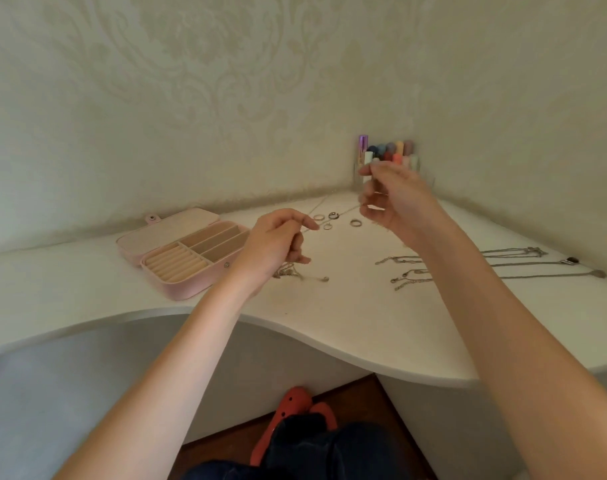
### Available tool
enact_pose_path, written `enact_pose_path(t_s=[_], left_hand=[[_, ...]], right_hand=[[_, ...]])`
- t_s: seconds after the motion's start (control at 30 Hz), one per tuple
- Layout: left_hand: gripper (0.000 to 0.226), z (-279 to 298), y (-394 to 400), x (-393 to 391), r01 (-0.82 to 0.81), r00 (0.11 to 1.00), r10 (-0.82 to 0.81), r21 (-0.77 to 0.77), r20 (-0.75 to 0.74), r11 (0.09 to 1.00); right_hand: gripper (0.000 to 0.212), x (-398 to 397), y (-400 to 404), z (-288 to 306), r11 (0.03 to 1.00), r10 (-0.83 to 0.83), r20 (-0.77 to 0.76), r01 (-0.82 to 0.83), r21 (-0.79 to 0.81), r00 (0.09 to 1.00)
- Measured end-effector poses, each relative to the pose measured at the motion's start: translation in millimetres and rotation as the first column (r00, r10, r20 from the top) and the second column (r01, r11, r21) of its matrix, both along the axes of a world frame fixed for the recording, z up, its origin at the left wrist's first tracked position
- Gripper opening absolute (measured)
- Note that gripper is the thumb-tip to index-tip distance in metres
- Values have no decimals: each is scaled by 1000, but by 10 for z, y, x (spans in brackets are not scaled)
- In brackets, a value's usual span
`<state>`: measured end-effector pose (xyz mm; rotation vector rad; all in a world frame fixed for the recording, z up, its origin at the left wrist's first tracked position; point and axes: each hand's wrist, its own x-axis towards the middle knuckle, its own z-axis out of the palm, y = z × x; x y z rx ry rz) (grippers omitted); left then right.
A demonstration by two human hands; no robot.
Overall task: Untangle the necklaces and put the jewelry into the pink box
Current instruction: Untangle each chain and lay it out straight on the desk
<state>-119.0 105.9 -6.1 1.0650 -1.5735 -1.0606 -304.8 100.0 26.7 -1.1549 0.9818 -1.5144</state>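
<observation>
Nearest the camera, at the bottom edge, sit dark trousers (pixel 330 452) and an orange-red perforated clog (pixel 297 408) on the brown floor, and above them both bare forearms reach over the curved white table (pixel 364 341). The left hand (pixel 278 244) hovers just right of the open pale-pink jewellery box (pixel 184 258), its fingers (pixel 309 225) pinched narrow on a thin silver chain (pixel 343 211) that runs up and right to the right hand (pixel 395 199), which is raised and blurred; its fingers seem closed on the far end of that chain, though I cannot tell this for sure. The box looks empty, with cream ring rolls in front and long compartments behind. A tangled clump of chain (pixel 288 271) lies under the left hand, with a small bead end (pixel 325 279) trailing out. Pulling the hands apart too hard could tighten a knot or snap the fine links, and the hanging slack might sweep the small silver rings (pixel 330 220) lying beneath it toward the wall or off the table. The straightened silver necklaces (pixel 503 263) laid out to the right lie partly under the right forearm, which could drag them back into a muddle. The chain itself is faint against the white surface, so its path and any knot are hard to trace. A clear holder of coloured tubes (pixel 388 154) in the corner is half hidden behind the right hand.
</observation>
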Motion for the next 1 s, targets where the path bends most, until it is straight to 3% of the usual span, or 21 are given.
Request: enact_pose_path(t_s=[0.17, 0.3, 0.4, 0.53, 0.67, 0.77, 0.87, 1.0], left_hand=[[25, 29, -4, 90, -113, 958, 144, -138, 249, 984], [15, 54, 44, 63, -157, 832, 286, -293, 475, 943], [24, 47, 43, 75, -230, 802, 357, -303, 479, 925], [34, 77, 129, 87, -109, 949, 118, -45, 294, 993], [29, 52, 226, 131, 132, 960, -160, 132, 229, 982], [26, 7, 267, 66, 249, 908, -274, 117, 316, 961], [22, -47, 341, -154, 287, 872, -289, 66, 396, 956], [18, -160, 455, -523, 312, 852, -268, -26, 451, 950]], right_hand=[[23, -264, 77, 138, 987, -160, -130, 157, -28, 979], [26, -316, 161, 121, 951, -308, -228, 299, -72, 924], [25, -355, 245, 100, 905, -426, -268, 412, -110, 864], [24, -434, 336, 68, 923, -384, -294, 361, -133, 875], [22, -657, 420, 52, 902, -431, -359, 406, -146, 828], [18, -927, 495, -45, 875, -470, -395, 474, -97, 789], [7, -1204, 619, -181, 809, -564, -380, 583, -76, 733], [16, -1590, 853, -397, 643, -712, -485, 749, -161, 508]])
